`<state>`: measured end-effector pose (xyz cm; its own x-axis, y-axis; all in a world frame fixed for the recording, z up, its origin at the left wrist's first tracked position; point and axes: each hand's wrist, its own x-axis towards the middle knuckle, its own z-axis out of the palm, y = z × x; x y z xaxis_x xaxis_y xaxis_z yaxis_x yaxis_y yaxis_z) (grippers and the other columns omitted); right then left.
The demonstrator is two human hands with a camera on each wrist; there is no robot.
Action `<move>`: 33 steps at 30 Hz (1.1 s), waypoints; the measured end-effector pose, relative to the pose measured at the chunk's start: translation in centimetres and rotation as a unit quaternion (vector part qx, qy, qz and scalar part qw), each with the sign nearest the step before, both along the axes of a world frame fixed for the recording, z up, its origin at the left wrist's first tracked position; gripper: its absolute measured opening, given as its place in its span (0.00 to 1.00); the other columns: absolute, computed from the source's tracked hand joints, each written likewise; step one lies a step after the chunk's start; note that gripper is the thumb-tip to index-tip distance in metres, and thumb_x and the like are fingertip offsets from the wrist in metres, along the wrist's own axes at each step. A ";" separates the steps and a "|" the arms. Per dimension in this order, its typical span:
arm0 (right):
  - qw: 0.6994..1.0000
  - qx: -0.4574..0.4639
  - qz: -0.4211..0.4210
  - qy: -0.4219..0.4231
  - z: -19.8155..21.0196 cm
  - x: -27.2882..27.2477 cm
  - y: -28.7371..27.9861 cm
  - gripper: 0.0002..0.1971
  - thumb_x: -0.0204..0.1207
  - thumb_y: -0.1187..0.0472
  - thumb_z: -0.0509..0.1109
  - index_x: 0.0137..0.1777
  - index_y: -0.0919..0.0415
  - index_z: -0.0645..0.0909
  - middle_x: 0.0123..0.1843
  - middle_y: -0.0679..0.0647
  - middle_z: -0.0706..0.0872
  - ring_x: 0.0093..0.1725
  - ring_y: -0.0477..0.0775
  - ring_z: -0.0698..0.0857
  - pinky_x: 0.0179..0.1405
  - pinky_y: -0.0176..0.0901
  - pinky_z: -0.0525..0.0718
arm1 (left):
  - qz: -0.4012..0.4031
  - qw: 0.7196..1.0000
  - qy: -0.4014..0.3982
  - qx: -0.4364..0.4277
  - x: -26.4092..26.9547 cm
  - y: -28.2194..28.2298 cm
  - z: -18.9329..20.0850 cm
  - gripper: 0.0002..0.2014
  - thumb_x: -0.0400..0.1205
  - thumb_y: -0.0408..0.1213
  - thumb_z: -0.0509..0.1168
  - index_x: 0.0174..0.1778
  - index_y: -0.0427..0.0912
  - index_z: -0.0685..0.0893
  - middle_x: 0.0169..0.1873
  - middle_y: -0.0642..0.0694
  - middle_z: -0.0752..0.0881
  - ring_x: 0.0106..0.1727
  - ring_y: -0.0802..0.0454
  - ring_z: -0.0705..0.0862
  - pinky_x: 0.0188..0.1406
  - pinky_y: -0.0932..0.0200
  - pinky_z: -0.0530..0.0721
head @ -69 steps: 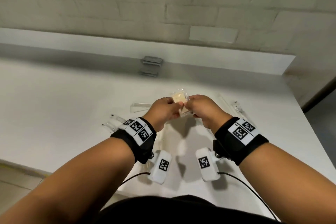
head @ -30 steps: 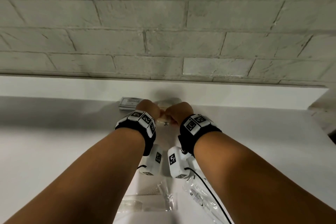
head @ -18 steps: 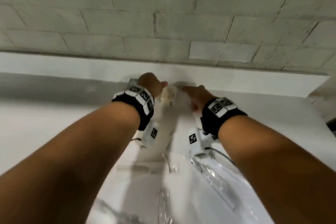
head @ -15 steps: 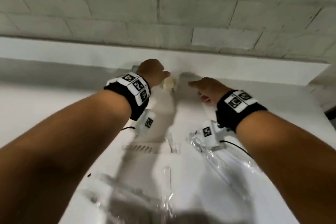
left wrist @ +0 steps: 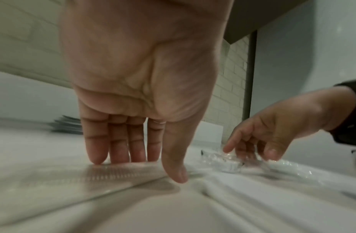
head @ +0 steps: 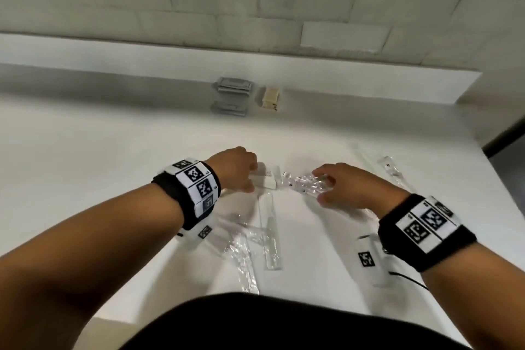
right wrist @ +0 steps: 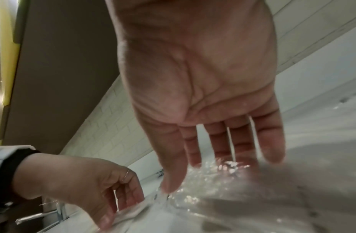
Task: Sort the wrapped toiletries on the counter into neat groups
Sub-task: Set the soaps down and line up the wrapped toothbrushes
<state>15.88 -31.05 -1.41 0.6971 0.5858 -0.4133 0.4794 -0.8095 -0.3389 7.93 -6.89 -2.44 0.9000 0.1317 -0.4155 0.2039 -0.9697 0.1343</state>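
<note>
Meanwhile left hand (head: pixel 235 169) on wrapped comb (head: pixel 265 177) (no legible writing).

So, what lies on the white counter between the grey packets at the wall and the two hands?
Bare white counter, as the head view shows. The grey packets sit far from the left hand and right hand.

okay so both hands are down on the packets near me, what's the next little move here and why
Probably pinch the wrapped comb under the left hand and lift it clear. That hand's fingers lie straight on the wrapper, not gripping, and the right hand only rests on a crinkled clear packet. The soap already sits by the grey packets.
</note>
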 end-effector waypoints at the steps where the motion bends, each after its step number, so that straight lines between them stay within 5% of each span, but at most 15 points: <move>1: 1.000 0.013 0.006 0.017 0.1 -0.5 -0.4 0.32 0.72 0.53 0.74 0.76 0.47 0.69 0.69 0.50 0.78 0.62 0.48 0.80 0.55 0.37 0.73 | -0.007 1.000 -0.005 -0.016 -0.4 -0.7 -0.1 0.27 0.74 0.48 0.72 0.67 0.47 0.76 0.61 0.48 0.78 0.58 0.48 0.80 0.53 0.57 0.78; 5: 0.992 0.104 -0.064 0.010 1.0 -1.2 -2.6 0.28 0.75 0.58 0.74 0.75 0.50 0.72 0.67 0.52 0.81 0.61 0.51 0.82 0.54 0.37 0.73 | 0.016 0.994 -0.050 -0.094 -2.4 -2.4 1.2 0.21 0.77 0.49 0.68 0.65 0.49 0.79 0.59 0.53 0.83 0.59 0.51 0.81 0.60 0.54 0.80; 8: 0.988 0.114 -0.090 -0.044 1.3 -1.5 -3.9 0.18 0.76 0.58 0.73 0.66 0.52 0.80 0.54 0.49 0.83 0.51 0.50 0.82 0.49 0.40 0.74 | 0.019 0.993 -0.078 -0.087 -4.0 -1.3 3.1 0.11 0.78 0.44 0.68 0.55 0.49 0.85 0.53 0.54 0.86 0.54 0.54 0.82 0.52 0.59 0.79; 13: 0.994 0.085 -0.050 -0.046 0.4 -3.9 -3.4 0.06 0.75 0.56 0.72 0.52 0.51 0.85 0.48 0.48 0.85 0.47 0.49 0.82 0.46 0.42 0.77 | -0.039 0.998 0.047 -0.020 -8.2 1.2 3.9 0.05 0.74 0.39 0.71 0.43 0.53 0.86 0.41 0.60 0.86 0.45 0.58 0.82 0.40 0.63 0.77; 20: 0.997 0.052 -0.007 -0.062 -0.4 -6.0 -0.4 0.07 0.74 0.58 0.71 0.51 0.50 0.85 0.50 0.48 0.84 0.49 0.50 0.81 0.47 0.41 0.78 | -0.084 0.995 -0.051 0.029 -9.7 1.0 1.3 0.14 0.73 0.46 0.70 0.54 0.54 0.82 0.46 0.55 0.75 0.52 0.51 0.79 0.52 0.53 0.80; 24: 0.990 -0.034 -0.057 -0.124 0.1 -5.2 -0.4 0.07 0.75 0.58 0.68 0.52 0.54 0.82 0.52 0.51 0.85 0.53 0.55 0.81 0.49 0.44 0.80 | -0.132 0.979 -0.104 0.112 -9.6 0.0 -0.3 0.09 0.78 0.44 0.63 0.51 0.48 0.83 0.49 0.47 0.80 0.52 0.44 0.80 0.49 0.54 0.76; 27: 0.984 -0.119 -0.065 -0.118 -0.4 -5.3 -1.1 0.14 0.70 0.53 0.71 0.53 0.56 0.77 0.48 0.51 0.82 0.48 0.55 0.81 0.41 0.43 0.78 | -0.087 0.985 -0.147 0.038 -9.8 0.2 0.4 0.02 0.78 0.40 0.60 0.44 0.49 0.76 0.45 0.48 0.81 0.46 0.46 0.79 0.41 0.57 0.71; 30: 0.984 -0.133 -0.066 -0.097 -1.5 -5.6 -1.3 0.17 0.71 0.51 0.73 0.54 0.57 0.75 0.49 0.51 0.82 0.47 0.55 0.80 0.42 0.44 0.78 | -0.078 0.994 -0.070 -0.018 -10.6 1.4 1.8 0.05 0.80 0.45 0.61 0.48 0.50 0.72 0.44 0.49 0.83 0.41 0.49 0.79 0.39 0.54 0.78; 33: 0.983 -0.142 -0.046 -0.103 -1.9 -5.7 -1.2 0.12 0.73 0.60 0.68 0.54 0.61 0.79 0.54 0.55 0.85 0.48 0.57 0.82 0.43 0.44 0.79 | -0.115 0.992 0.053 0.001 -12.0 2.1 1.9 0.19 0.73 0.52 0.71 0.56 0.56 0.76 0.49 0.53 0.81 0.48 0.52 0.81 0.46 0.55 0.79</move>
